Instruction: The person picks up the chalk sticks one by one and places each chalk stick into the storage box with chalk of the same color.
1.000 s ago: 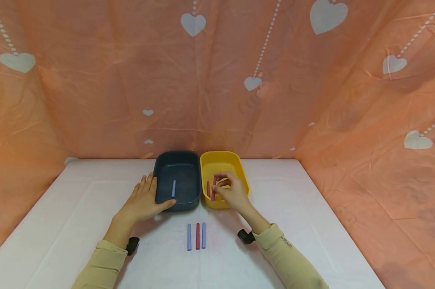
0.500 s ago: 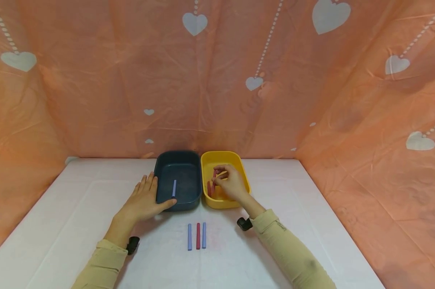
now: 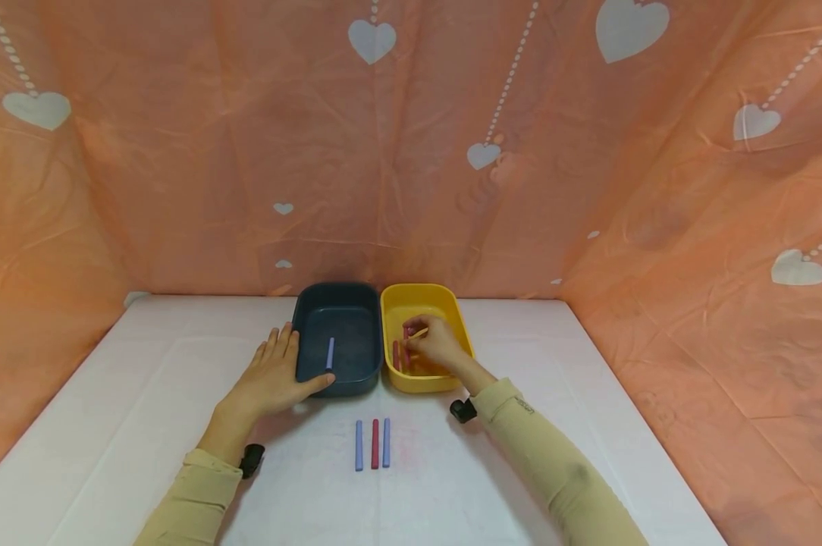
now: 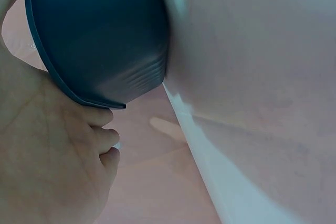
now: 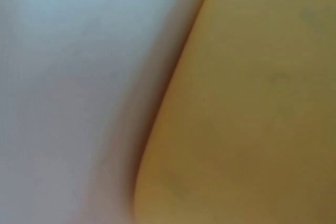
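In the head view my right hand point(image 3: 437, 341) reaches down inside the yellow bin point(image 3: 464, 334), its thumb and fingertips pinching a red chalk stick point(image 3: 406, 358). Beside that stick another red chalk stick point(image 3: 396, 355) leans in the same bin. My left hand point(image 3: 271, 377) rests with straight fingers along the left rim of the dark blue bin point(image 3: 336, 294), its thumb stretched over the near corner. A blue chalk stick point(image 3: 330, 353) lies in this bin. The left wrist view has the dark bin's outer wall point(image 4: 105, 35) against the palm; the yellow wall point(image 5: 247, 103) fills much of the right wrist view.
On the white tablecloth point(image 3: 302, 485) in front of the bins lie a blue chalk stick point(image 3: 359, 445), a red one point(image 3: 375, 444) and another blue one point(image 3: 387, 442), side by side. The two bins stand together near an orange curtain point(image 3: 247, 152) with hearts.
My right hand has lowered the red chalk stick deeper into the yellow bin, beside the other red stick. The left hand has kept its place on the dark bin.
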Demonstrator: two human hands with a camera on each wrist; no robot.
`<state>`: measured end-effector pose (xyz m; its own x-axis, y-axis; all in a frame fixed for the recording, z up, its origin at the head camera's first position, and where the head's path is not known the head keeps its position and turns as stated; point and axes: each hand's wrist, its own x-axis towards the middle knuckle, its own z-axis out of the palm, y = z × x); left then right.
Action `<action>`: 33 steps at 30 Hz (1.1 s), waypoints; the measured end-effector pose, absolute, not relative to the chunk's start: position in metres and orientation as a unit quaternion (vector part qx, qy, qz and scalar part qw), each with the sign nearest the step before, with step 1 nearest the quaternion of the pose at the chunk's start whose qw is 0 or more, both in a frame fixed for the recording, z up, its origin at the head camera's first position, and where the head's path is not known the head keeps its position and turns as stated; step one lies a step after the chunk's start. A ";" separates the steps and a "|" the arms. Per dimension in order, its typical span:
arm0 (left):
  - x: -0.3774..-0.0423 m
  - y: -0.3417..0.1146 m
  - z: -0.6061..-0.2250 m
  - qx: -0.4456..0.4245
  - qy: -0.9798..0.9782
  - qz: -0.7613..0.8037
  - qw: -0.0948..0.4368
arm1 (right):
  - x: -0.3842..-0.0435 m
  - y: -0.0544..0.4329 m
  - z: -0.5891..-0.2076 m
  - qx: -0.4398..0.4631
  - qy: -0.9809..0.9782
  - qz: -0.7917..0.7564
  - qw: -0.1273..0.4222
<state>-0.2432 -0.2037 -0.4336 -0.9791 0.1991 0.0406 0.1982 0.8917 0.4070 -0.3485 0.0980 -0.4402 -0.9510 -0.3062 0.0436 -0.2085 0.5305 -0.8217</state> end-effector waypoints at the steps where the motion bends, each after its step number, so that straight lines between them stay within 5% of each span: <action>1: -0.243 -0.204 -0.434 0.102 0.972 0.210 0.000 | -0.350 0.098 -0.441 -0.145 0.873 -0.462 0.061; 33: -0.242 -0.203 -0.432 0.099 0.972 0.211 0.006 | -0.362 0.088 -0.451 -0.105 0.868 -0.459 0.159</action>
